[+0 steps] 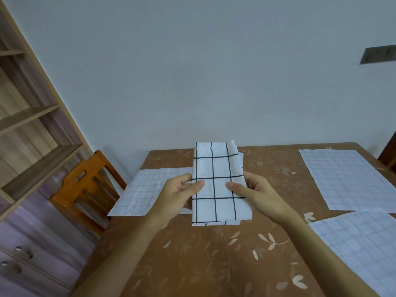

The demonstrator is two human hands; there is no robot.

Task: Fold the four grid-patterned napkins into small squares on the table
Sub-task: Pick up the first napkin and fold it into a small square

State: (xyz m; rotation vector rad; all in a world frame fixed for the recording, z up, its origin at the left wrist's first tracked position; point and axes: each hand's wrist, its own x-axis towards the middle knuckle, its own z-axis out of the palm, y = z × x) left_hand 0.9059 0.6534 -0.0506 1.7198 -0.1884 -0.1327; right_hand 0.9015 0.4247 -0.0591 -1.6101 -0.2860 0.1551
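A white napkin with bold black grid lines point(220, 168), folded into a long narrow strip, is held above the brown table point(203, 254). My left hand point(180, 194) grips its left edge with the thumb on top. My right hand point(255, 194) grips its right edge the same way. Three other napkins lie flat and unfolded, showing faint grid lines: one at the left table edge point(145, 191), one at the far right point(347, 176), one at the near right point(364, 247).
An orange wooden chair point(85, 189) stands at the table's left side. A wooden shelf unit with drawers point(27, 146) lines the left wall. The table carries a brown leaf-patterned cover and meets the pale wall behind.
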